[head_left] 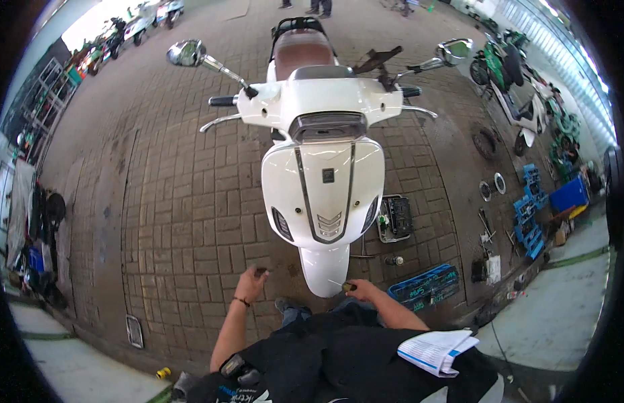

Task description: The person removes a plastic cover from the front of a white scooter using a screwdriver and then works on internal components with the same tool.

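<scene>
A white scooter [285,178] stands upright in front of me, its front toward me. My right hand [363,290] is closed round the handle of a screwdriver [350,287], whose thin shaft points left across the tip of the white front fender [324,265]. Left of the fender and apart from it, my left hand [250,285] has its fingers curled in. Something small and dark shows at those fingertips, too small to name.
An open tool case [394,218] and a small can [394,260] lie right of the front wheel. Nearer is a blue tray [426,285]. Blue tool racks [529,215], a tyre [484,144] and parked scooters [506,87] line the right. Folded papers [438,350] rest against my front.
</scene>
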`<state>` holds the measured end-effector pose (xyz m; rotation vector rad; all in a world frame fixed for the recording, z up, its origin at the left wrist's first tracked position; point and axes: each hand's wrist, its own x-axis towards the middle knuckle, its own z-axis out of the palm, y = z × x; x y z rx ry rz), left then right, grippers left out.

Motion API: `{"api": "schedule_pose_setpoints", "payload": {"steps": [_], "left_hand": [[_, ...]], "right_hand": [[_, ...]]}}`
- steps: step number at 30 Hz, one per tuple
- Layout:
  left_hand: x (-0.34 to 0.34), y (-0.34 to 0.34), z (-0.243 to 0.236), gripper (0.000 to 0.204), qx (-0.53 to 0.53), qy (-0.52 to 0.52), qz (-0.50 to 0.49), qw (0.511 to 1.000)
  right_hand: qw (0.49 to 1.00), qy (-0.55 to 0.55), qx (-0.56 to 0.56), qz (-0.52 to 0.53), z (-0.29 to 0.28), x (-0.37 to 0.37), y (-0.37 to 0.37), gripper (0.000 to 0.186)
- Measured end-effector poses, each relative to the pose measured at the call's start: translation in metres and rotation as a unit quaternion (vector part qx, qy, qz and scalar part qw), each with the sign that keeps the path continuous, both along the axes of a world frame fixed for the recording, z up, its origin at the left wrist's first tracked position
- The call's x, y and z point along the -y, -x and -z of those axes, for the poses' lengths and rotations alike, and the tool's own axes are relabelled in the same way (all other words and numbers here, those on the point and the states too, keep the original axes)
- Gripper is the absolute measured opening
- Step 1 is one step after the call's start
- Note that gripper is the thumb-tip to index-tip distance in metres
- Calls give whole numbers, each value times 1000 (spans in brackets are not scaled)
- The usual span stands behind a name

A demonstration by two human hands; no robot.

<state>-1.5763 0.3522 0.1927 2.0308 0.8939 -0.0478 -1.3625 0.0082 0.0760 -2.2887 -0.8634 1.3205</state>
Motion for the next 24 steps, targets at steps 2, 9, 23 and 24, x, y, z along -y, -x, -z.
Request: {"api": "schedule_pose_setpoints", "payload": {"steps": [2, 9, 23, 24], "left_hand": [[-26, -31, -13, 39, 27, -34, 50, 998], [-74, -192, -87, 49, 259, -275, 180, 908], [-145, -338, -77, 47, 264, -278, 403, 831], [-148, -341, -73, 46, 290, -282, 402, 821]], "right_hand": [[991, 18, -42, 122, -15, 20, 25, 61], [916, -22, -120, 383, -30, 47, 72, 54], [810, -252, 76, 525, -160, -218, 46, 41], [811, -237, 113, 523, -171, -234, 43, 41]]}}
